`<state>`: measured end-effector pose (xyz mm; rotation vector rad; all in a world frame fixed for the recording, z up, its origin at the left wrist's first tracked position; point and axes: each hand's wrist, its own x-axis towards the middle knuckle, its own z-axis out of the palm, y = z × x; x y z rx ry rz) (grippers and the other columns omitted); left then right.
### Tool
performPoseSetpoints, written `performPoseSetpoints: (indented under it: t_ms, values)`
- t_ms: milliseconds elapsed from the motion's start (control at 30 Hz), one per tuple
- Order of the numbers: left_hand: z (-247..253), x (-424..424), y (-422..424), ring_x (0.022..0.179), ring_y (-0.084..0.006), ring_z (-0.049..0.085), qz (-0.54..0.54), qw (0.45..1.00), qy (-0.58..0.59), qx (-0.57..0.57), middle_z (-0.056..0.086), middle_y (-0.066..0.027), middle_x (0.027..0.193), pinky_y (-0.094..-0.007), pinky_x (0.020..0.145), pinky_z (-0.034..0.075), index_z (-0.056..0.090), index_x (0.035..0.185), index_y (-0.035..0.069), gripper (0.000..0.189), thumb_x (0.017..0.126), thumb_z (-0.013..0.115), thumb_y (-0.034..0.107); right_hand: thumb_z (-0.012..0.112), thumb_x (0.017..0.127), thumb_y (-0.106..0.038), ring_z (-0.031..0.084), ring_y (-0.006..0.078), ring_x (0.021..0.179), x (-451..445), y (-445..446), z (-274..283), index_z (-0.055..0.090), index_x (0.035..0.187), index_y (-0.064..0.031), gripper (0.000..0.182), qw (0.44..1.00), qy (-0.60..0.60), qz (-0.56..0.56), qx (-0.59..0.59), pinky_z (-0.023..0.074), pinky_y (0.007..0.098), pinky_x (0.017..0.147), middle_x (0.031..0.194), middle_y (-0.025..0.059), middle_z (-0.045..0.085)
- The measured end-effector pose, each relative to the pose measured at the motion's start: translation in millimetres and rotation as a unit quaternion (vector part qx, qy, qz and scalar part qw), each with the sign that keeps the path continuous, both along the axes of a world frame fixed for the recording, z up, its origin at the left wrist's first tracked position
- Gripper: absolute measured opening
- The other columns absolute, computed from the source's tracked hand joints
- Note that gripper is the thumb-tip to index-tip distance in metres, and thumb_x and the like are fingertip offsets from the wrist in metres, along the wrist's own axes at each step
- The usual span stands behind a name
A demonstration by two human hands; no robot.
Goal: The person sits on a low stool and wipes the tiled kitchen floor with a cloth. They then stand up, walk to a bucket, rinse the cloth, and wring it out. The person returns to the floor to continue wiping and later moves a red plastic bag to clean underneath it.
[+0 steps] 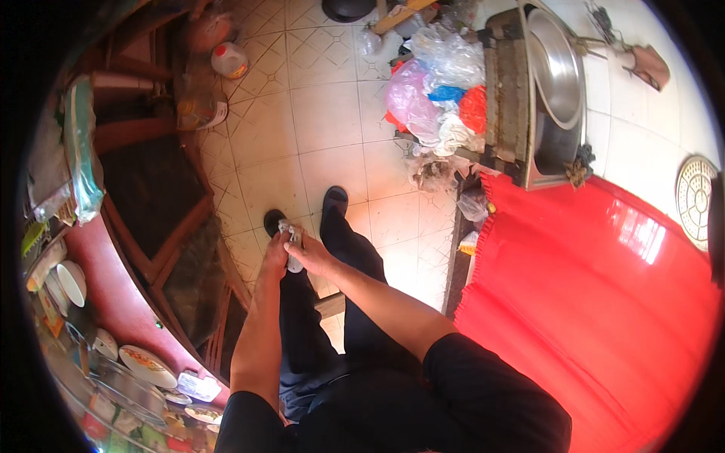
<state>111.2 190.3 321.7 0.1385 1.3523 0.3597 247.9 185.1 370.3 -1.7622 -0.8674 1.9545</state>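
Observation:
A small crumpled whitish bundle [295, 264], perhaps a plastic bag or a cloth, is held between my two hands in front of my legs. My left hand [276, 256] grips its left side. From the right, my right hand [310, 252] closes around it, with the thumb on top. Part of the bundle sticks out above the fingers and part hangs below. Fingers cover its middle, so what it is made of is hard to tell. Beneath it are my feet in dark slippers [335, 198] on the tiled floor [328, 119].
Colored plastic bags [416, 102] are piled beside a metal sink [575, 85] holding a steel basin. A red cover [566, 272] spreads at right. Left stands a wooden cabinet [153, 192] below a pink-edged table [122, 272] with dishes. A white jug [229, 60] stands on the floor.

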Motion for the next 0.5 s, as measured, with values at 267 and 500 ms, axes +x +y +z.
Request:
performPoseSetpoints:
  t_ms: [267, 500]
  values:
    - [33.7, 27.0, -20.4, 0.096, -0.0353, 0.065, -0.432, 0.833, 0.144, 0.315, 0.064, -0.0223, 0.114, -0.0428, 0.083, 0.052, 0.057, 0.123, 0.000, 0.035, 0.097, 0.052, 0.024, 0.057, 0.099, -0.031, 0.058, 0.0142, 0.084, 20.3, -66.0, 36.6, 0.059, 0.107, -0.0011, 0.031, 0.984, 0.049, -0.169, -0.036, 0.0483, 0.0332, 0.076, 0.091, 0.0054, 0.062]
    - [78.6, 53.1, -17.7, 0.093, -0.0417, 0.064, -0.476, 0.786, 0.115, 0.378, 0.062, -0.0250, 0.105, -0.0462, 0.078, 0.052, 0.057, 0.115, -0.001, 0.031, 0.094, 0.051, 0.021, 0.062, 0.095, -0.034, 0.054, 0.0124, 0.076, 56.8, -95.6, 115.1, 0.056, 0.109, -0.0028, 0.034, 0.986, -0.045, -0.155, -0.048, 0.0481, 0.0332, 0.065, 0.087, 0.0047, 0.058]
